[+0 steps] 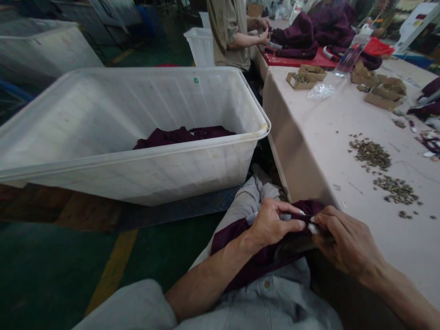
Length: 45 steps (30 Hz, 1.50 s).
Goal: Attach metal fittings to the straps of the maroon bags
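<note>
A dark maroon garment [237, 233] lies across my lap, its upper edge against the side of the cloth-covered table. My left hand [271, 222] pinches a folded edge of it between thumb and fingers. Close beside it, my right hand [340, 233] grips the same edge, fingers curled with the tips partly hidden. Something small and whitish shows at the right fingertips, too blurred to name. To the right, two loose piles of small brass-coloured metal pieces [371, 154] are spread on the table.
A large white plastic bin [192, 167] stands at my left with maroon cloth [182, 136] inside. On the table [309, 137] are small cardboard boxes [302, 80], a plastic bag [322, 91] and a clear bottle [352, 52]. Another person [230, 32] handles maroon garments at the far end.
</note>
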Tool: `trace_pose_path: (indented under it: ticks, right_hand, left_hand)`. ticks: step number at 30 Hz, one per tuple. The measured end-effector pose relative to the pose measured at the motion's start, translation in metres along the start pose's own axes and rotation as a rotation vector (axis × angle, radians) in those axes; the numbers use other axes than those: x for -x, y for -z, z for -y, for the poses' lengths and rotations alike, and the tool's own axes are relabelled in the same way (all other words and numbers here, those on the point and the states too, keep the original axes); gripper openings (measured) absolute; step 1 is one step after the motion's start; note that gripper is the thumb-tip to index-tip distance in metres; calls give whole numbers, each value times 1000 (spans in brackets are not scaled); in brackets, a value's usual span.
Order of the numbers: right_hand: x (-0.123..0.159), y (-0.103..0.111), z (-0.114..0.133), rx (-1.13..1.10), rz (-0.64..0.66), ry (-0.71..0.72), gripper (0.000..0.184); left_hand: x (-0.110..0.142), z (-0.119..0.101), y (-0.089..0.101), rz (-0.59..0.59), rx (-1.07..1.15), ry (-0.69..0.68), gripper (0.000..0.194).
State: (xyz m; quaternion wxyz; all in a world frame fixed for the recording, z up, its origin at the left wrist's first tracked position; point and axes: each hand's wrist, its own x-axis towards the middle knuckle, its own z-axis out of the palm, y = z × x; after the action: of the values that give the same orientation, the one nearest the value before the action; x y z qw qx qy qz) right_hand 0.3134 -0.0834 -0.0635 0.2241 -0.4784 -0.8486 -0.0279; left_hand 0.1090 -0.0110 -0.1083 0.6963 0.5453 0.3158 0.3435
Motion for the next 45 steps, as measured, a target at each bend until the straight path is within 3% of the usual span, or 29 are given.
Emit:
trace_pose_path:
  ticks: [8,14,20,25,30,38,45]
  right_hand:
    - [19,1,-1,-42,-12,12,19]
    - [24,5,-4,-63,-9,-41,20]
    - [18,6,3,-30,-45,-32,20]
    - [16,5,7,67,-30,-11,21]
    - [15,4,8,-11,25,-26,23]
    - [6,14,12,-310,58,-181,13]
    - [7,19,7,-417,83,-340,3]
  left_hand:
    - [2,7,-16,-79,259,211,37]
    - [1,6,-17,-99,435,212,31]
    - [6,2,-15,-116,395,199,35]
    - [9,4,-14,-106,258,169,38]
    - [11,7,-12,-78,189,146,39]
    - [10,4,-7,-5,47,-100,25]
    - [9,7,-7,73,89,-183,21]
